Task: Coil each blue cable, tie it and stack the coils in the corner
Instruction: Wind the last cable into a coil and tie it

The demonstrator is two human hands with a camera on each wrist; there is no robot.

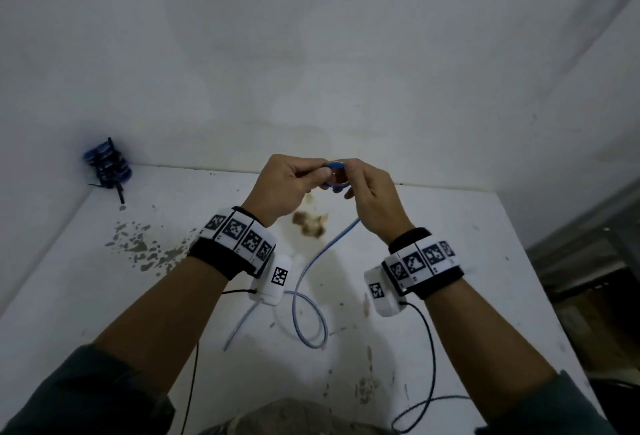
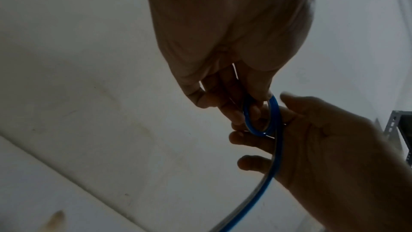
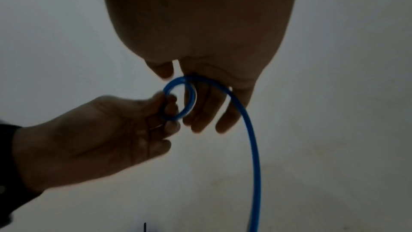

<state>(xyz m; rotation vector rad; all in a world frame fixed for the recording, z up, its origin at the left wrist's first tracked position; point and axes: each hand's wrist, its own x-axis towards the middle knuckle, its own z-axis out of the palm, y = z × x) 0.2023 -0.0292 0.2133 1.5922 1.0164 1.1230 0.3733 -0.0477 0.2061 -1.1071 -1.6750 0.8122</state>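
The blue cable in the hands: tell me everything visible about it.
The blue cable is thin, round and smooth, plastic-looking. Its end is wound into one small loop held above the table. The left hand pinches the loop's side; the right hand curls its fingers round it. The rest hangs down and lies in loose curves on the table.
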